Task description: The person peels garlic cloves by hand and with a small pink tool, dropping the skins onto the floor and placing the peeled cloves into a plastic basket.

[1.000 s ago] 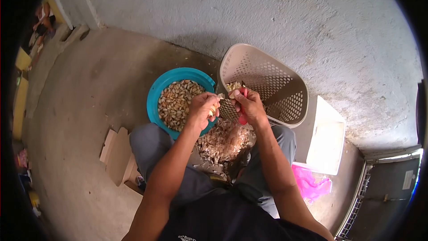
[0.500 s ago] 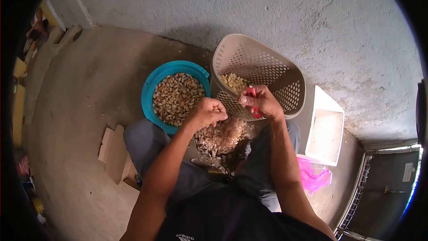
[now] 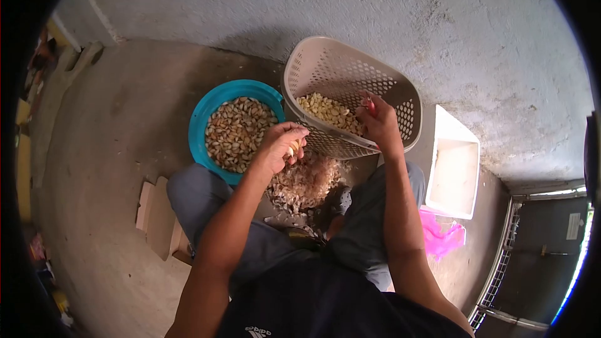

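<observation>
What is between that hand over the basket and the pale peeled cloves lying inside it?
Nothing visible. The right hand, holding a red tool, hangs over the open top of the beige basket, and the peeled cloves lie uncovered just beside it. The left hand stays outside the basket's near wall.

A single head-worn fisheye camera looks steeply down from above the seated person's lap, close over the beige perforated basket (image 3: pixel 350 103), which sits near frame centre against the grey wall (image 3: pixel 375 6).
</observation>
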{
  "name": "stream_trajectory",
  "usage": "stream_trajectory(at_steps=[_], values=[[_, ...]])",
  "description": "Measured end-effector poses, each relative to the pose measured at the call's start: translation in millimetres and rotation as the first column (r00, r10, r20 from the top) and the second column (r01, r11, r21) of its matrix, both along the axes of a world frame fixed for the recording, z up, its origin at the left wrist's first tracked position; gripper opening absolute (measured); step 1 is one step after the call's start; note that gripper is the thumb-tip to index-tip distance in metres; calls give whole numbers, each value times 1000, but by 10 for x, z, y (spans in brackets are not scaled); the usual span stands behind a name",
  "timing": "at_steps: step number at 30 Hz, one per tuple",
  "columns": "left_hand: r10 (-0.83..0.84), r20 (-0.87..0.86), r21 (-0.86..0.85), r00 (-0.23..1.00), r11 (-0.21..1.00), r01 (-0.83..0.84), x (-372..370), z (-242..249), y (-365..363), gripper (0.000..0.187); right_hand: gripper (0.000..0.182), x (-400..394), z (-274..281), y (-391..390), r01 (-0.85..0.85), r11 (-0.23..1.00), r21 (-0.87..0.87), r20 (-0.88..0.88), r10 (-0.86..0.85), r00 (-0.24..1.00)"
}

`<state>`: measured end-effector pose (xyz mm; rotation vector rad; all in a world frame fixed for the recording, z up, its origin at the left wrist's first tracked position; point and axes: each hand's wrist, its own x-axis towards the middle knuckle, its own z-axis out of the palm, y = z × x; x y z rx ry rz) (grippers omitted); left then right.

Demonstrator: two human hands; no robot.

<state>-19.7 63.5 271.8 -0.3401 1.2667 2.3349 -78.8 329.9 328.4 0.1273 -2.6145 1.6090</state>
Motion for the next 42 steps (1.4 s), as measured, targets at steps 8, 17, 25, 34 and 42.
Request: stream_trajectory(at_steps=[8, 17, 25, 34, 42], values=[[83, 64, 87, 995, 992, -88, 38, 46, 29, 15, 18, 571, 88, -773, -511, 804, 305, -99, 560, 822], [198, 123, 121, 972, 970, -213, 6, -115, 23, 17, 23, 518, -3, -1091, -540, 803, 253, -76, 573, 816], [188, 52, 62, 981, 980, -191, -14, 9, -47, 23, 17, 390, 138, -1030, -415, 910, 17, 27, 414, 910], [53, -183, -161, 982, 983, -83, 29, 28, -4, 19, 13, 356, 79, -934, -387, 895, 220, -5, 398, 917], [65, -209, -182, 976, 978, -104, 37, 38, -16, 16, 12, 314, -11, -910, -379, 892, 247, -19, 395, 918]])
